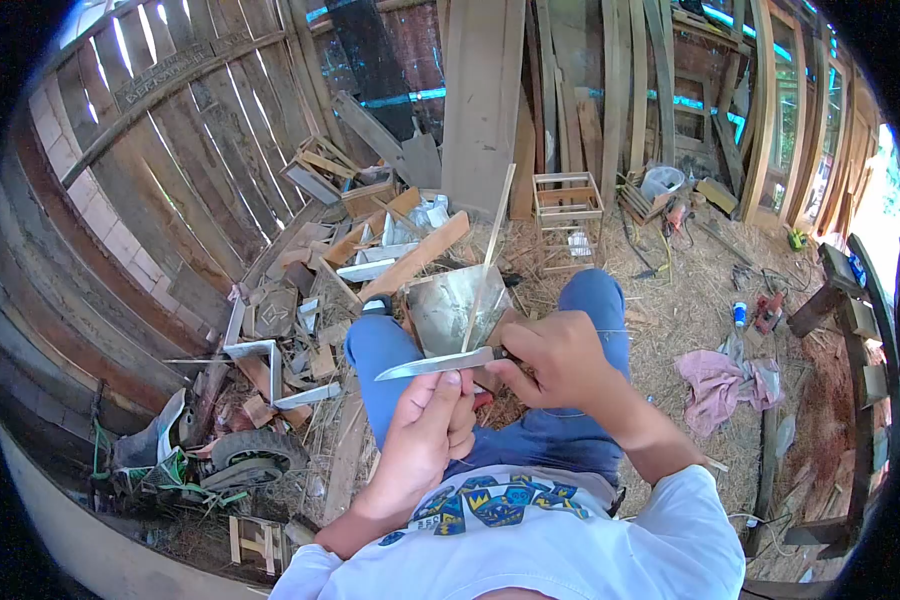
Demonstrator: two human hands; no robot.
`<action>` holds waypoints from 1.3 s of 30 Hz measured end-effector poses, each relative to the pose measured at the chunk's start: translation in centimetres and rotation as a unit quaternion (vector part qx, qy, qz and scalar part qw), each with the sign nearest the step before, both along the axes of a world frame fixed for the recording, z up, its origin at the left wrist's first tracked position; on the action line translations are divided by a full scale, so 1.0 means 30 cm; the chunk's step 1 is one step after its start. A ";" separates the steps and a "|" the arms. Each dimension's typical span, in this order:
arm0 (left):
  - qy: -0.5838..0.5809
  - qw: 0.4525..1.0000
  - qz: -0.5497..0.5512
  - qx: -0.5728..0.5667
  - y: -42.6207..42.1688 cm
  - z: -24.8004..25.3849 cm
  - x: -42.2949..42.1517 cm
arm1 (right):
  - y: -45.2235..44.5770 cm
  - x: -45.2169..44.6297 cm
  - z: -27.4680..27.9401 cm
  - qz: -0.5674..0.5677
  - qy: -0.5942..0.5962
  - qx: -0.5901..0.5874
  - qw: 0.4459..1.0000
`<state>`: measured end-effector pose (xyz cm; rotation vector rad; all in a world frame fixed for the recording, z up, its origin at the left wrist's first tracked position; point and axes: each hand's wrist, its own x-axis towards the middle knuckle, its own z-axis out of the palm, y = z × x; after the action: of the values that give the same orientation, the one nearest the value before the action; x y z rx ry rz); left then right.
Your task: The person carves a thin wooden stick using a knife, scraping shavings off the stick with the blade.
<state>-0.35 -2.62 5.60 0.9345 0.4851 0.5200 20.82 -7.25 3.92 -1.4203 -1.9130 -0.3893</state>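
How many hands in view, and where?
2: the right hand grips the knife by its handle; the left hand, just below the blade, holds the lower end of the thin wooden stick. No others show.

Floor [660, 325]: earthen-looking, strewn with straw and shavings
Left edge: wheeled vehicle with green parts [160, 440], dark tyre [270, 450]
Far left corner: heaped scrap wood [410, 262]
Far edge: open wooden frame [568, 213], upright
Toward right edge: crumpled pink cloth [712, 388]; beyond it, blue-and-white container [739, 314], red tool [767, 313] just beside
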 end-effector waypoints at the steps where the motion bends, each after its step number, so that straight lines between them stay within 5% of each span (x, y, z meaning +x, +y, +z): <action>1: 0.001 1.000 0.009 0.017 -0.004 0.001 0.003 | -0.001 -0.002 0.006 -0.001 0.000 0.000 1.000; 22: 0.035 0.997 0.014 0.073 -0.031 0.001 -0.040 | 0.047 0.093 0.003 -0.090 -0.029 0.101 0.990; 38: 0.073 0.997 0.015 0.020 -0.028 -0.025 -0.123 | 0.143 0.303 -0.066 -0.179 0.043 0.093 0.978; 39: 0.081 0.996 0.012 0.016 -0.038 -0.025 -0.133 | 0.175 0.367 -0.099 -0.227 0.113 0.118 0.960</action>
<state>-4.34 -3.76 4.84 1.0068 0.6371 0.4764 31.82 -1.99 0.94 -1.6534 -1.3022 -0.6180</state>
